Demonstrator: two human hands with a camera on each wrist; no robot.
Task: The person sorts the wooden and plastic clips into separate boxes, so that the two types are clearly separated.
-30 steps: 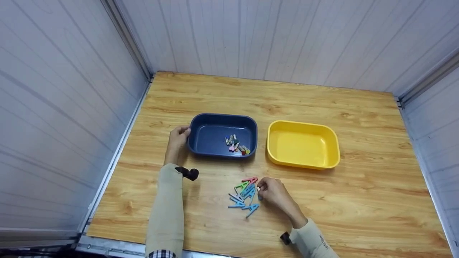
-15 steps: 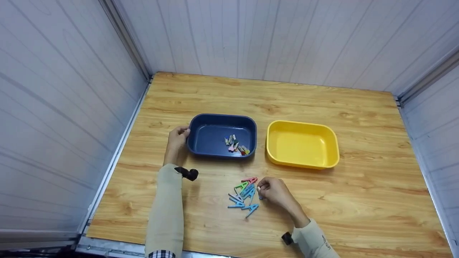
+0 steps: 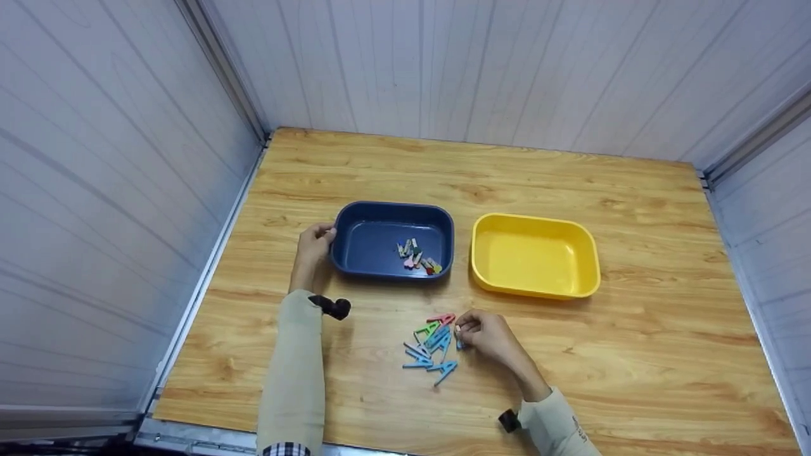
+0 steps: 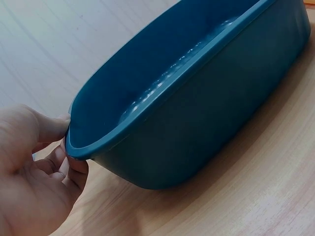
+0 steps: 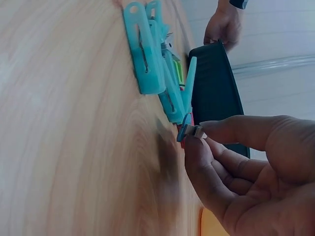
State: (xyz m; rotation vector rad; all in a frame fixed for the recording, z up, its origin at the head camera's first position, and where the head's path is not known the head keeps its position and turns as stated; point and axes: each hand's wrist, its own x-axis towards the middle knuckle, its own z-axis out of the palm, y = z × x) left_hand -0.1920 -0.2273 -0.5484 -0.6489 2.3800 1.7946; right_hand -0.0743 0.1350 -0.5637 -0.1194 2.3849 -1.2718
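My left hand (image 3: 312, 246) holds the left end of a dark blue plastic basin (image 3: 370, 253); in the left wrist view the thumb is at the rim, with fingers curled beneath it. Inside the basin several small decorated wooden clothespins (image 3: 415, 253) lie toward the right. My right hand (image 3: 491, 335) pinches a small mini clothespin (image 5: 193, 131) with a blue decoration between thumb and forefinger, low over the table. Just left of it lies a loose pile of larger plastic clothespins (image 3: 438, 339), mostly blue, with a green one (image 3: 426, 330) and a pink one (image 3: 442, 318).
A yellow basin (image 3: 535, 253) with nothing in it stands to the right of the blue one. Both are on a wood-grain table (image 3: 665, 304). Pale panel walls (image 3: 507, 69) rise at the back and along both sides.
My right hand shifts very slightly, and the pinched mini clothespin shows a little more below the fingertips. My left hand, both basins and the pile stay in place.
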